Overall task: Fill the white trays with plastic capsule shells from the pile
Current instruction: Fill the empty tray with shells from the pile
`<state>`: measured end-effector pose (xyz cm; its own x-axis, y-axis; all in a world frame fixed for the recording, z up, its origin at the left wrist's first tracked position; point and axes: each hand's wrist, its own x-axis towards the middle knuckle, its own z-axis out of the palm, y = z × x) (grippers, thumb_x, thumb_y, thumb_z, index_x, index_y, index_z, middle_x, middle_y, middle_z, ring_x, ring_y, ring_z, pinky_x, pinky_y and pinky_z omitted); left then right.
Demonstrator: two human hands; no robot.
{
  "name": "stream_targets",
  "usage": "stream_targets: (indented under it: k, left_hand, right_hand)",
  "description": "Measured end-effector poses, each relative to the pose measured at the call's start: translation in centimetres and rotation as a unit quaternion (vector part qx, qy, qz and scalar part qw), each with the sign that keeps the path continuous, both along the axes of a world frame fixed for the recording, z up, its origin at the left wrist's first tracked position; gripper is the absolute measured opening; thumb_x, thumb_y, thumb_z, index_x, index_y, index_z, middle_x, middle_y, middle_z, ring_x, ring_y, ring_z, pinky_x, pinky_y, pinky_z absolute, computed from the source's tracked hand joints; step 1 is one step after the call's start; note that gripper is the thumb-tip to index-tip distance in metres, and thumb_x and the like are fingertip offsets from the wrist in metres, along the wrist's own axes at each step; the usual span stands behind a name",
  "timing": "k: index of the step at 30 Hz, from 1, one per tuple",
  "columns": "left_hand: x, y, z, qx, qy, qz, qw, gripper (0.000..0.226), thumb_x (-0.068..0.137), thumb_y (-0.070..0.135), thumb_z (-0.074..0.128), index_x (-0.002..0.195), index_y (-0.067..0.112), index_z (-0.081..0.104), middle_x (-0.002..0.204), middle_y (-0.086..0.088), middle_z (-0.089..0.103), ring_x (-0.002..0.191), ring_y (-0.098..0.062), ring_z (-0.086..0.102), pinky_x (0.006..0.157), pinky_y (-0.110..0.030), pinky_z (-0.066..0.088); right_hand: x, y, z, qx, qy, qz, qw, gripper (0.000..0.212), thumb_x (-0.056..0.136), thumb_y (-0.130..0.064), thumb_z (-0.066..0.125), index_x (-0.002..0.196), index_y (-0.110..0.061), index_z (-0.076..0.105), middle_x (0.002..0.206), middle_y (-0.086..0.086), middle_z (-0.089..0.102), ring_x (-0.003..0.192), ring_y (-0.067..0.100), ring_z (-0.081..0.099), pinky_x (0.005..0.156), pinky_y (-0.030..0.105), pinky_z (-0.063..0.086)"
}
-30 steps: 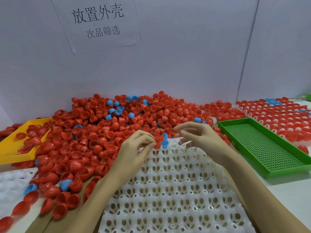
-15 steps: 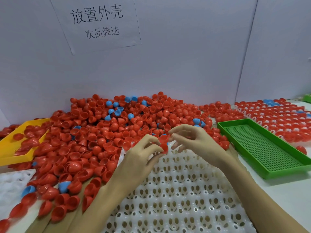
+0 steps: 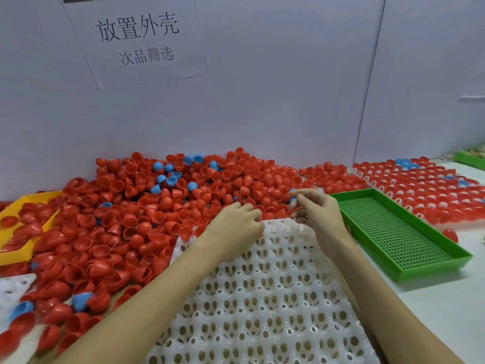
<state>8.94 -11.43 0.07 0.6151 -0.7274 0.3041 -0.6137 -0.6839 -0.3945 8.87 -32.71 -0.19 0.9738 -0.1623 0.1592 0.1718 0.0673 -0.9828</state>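
A big pile of red capsule shells (image 3: 162,206) with a few blue ones mixed in covers the table's back and left. In front of me lies a white tray (image 3: 262,298) with rows of holed cups, all bare. My left hand (image 3: 236,224) rests knuckles-up at the tray's far edge, fingers curled down into the pile's rim; what they hold is hidden. My right hand (image 3: 315,211) is raised just above the tray's far right corner and pinches a blue shell (image 3: 293,199) and a red shell between thumb and fingers.
A green perforated tray (image 3: 393,232) lies right of the white tray. Behind it sits a white tray filled with red shells (image 3: 433,187). A yellow tray (image 3: 23,227) holds shells at the left. Another white tray's corner (image 3: 13,287) shows at lower left. A wall with a paper sign stands behind.
Both hands moved apart and toward the pile: the left dropped onto the tray's far edge among the shells, the right shifted right and kept its pinch on the shells.
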Motion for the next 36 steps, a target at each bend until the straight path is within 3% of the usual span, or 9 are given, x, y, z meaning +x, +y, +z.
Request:
stream_targets:
  k: [3, 6, 9, 12, 16, 23, 27, 33, 36]
  left_hand:
    - [0.5, 0.2, 0.3, 0.000, 0.000, -0.021, 1.000, 0.053, 0.112, 0.047, 0.027, 0.103, 0.021, 0.073, 0.101, 0.007, 0.069, 0.091, -0.014, 0.060, 0.081, -0.029, 0.045]
    - [1.9, 0.7, 1.5, -0.104, 0.006, -0.017, 0.994, 0.061, 0.110, 0.049, 0.026, 0.084, 0.019, 0.072, 0.076, 0.009, 0.064, 0.070, -0.009, 0.055, 0.070, -0.028, 0.053]
    - [5.7, 1.6, 2.5, -0.194, 0.067, 0.057, 0.977, 0.030, 0.109, 0.031, 0.048, 0.120, 0.014, 0.070, 0.113, -0.001, 0.062, 0.102, -0.016, 0.059, 0.081, -0.036, 0.059]
    - [9.4, 2.4, 2.4, -0.102, 0.105, 0.184, 0.972, 0.064, 0.100, 0.007, 0.057, 0.158, 0.027, 0.037, 0.158, -0.012, 0.031, 0.141, -0.037, 0.037, 0.098, -0.044, 0.055]
    - [12.7, 3.5, 2.3, -0.052, 0.158, 0.252, 0.953, 0.080, 0.100, 0.011, 0.058, 0.161, 0.045, 0.019, 0.173, -0.009, 0.001, 0.154, -0.045, 0.012, 0.113, -0.064, 0.036]
    - [12.4, 4.1, 0.4, -0.073, 0.132, 0.164, 0.975, 0.023, 0.095, 0.007, 0.061, 0.115, 0.017, 0.058, 0.143, -0.003, 0.041, 0.126, -0.030, 0.039, 0.096, -0.047, 0.050]
    - [10.7, 5.0, 0.4, -0.140, 0.176, 0.106, 0.969, 0.017, 0.090, 0.001, 0.067, 0.099, 0.015, 0.062, 0.123, 0.000, 0.047, 0.109, -0.021, 0.045, 0.095, -0.043, 0.049]
    - [6.8, 6.6, 1.5, -0.354, 0.160, 0.052, 0.920, 0.018, 0.087, 0.006, 0.080, 0.092, 0.015, 0.065, 0.104, 0.004, 0.059, 0.101, -0.014, 0.061, 0.093, -0.039, 0.057]
    - [4.1, 6.3, 2.1, -0.488, 0.149, 0.061, 0.858, 0.020, 0.087, 0.014, 0.083, 0.099, 0.019, 0.067, 0.105, 0.009, 0.067, 0.099, -0.007, 0.067, 0.089, -0.025, 0.058]
  right_hand:
    - [0.0, -0.1, 0.2, 0.010, -0.008, 0.005, 1.000, 0.021, 0.106, -0.004, 0.056, 0.104, -0.007, 0.077, 0.075, 0.005, 0.073, 0.059, 0.013, 0.064, 0.058, 0.022, 0.051]
    - [0.0, -0.1, 0.4, 0.024, -0.021, 0.013, 0.999, 0.022, 0.106, -0.004, 0.056, 0.102, -0.008, 0.078, 0.075, 0.005, 0.072, 0.059, 0.012, 0.063, 0.057, 0.021, 0.050]
    - [0.0, -0.1, 0.4, 0.031, -0.030, 0.034, 0.998, 0.022, 0.107, -0.004, 0.055, 0.105, -0.005, 0.077, 0.075, 0.006, 0.071, 0.058, 0.014, 0.062, 0.056, 0.022, 0.048]
    - [-0.1, 0.0, 0.3, 0.027, -0.041, 0.055, 0.997, 0.022, 0.107, -0.005, 0.054, 0.107, -0.002, 0.076, 0.074, 0.007, 0.070, 0.057, 0.015, 0.061, 0.054, 0.021, 0.047]
    - [-0.1, 0.1, 0.3, 0.018, -0.051, 0.064, 0.997, 0.022, 0.107, -0.005, 0.054, 0.105, -0.002, 0.076, 0.073, 0.006, 0.070, 0.055, 0.014, 0.061, 0.053, 0.020, 0.047]
    - [-0.1, 0.2, 0.2, 0.019, -0.066, 0.070, 0.995, 0.023, 0.107, -0.004, 0.054, 0.103, -0.004, 0.076, 0.073, 0.007, 0.071, 0.055, 0.014, 0.061, 0.053, 0.020, 0.047]
    - [-0.1, 0.1, 0.3, 0.011, -0.059, 0.072, 0.996, 0.023, 0.107, -0.004, 0.054, 0.103, -0.005, 0.077, 0.074, 0.008, 0.071, 0.056, 0.014, 0.060, 0.053, 0.020, 0.047]
    - [-0.1, 0.1, 0.2, 0.007, -0.052, 0.074, 0.996, 0.023, 0.107, -0.005, 0.053, 0.104, -0.004, 0.076, 0.075, 0.008, 0.071, 0.057, 0.015, 0.060, 0.054, 0.021, 0.046]
    - [-0.2, 0.1, 0.2, -0.003, -0.042, 0.084, 0.996, 0.024, 0.107, -0.004, 0.054, 0.103, -0.005, 0.077, 0.076, 0.009, 0.071, 0.058, 0.014, 0.061, 0.056, 0.023, 0.047]
